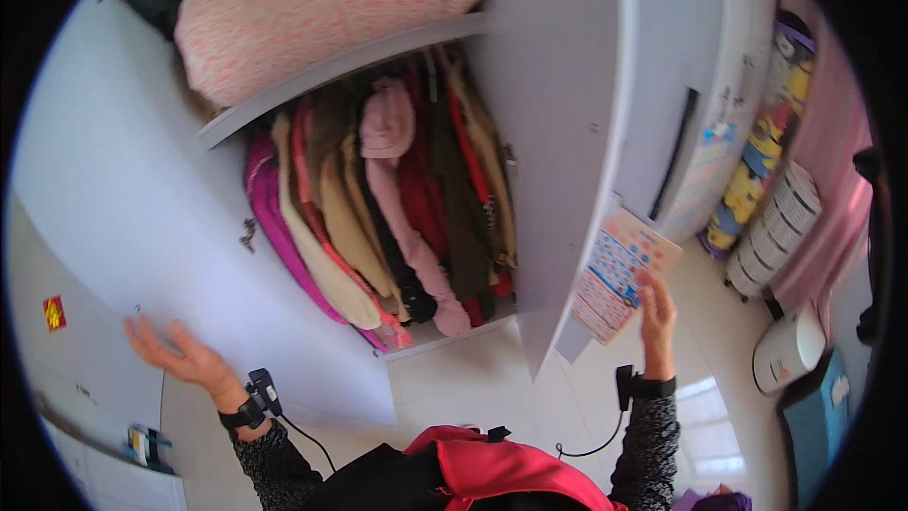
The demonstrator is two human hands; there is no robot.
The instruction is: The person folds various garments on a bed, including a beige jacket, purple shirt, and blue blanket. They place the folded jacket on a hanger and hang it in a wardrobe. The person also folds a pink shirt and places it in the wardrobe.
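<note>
My left hand [174, 355] is spread in front of the left wardrobe door [234, 284], fingers apart and holding nothing; whether it touches the door I cannot tell. On the other side, my right hand [658, 305] is raised beside the right wardrobe door [567, 156], partly over a printed sheet [610, 277] that bears writing. Its grip is unclear. Both doors stand open. Between them hang several coats and other garments [355, 220], among them a magenta one [273, 191] and a pink hooded one [404, 227]. A pink patterned bundle of bedding [326, 14] lies on the shelf above.
A striped cylindrical container [773, 227] and a white bin [789, 355] stand at the right, near a pink curtain [830, 177]. Yellow plush toys [755, 163] are stacked beside them. A blue box-like thing [823, 419] sits at the lower right on the tiled floor [482, 376].
</note>
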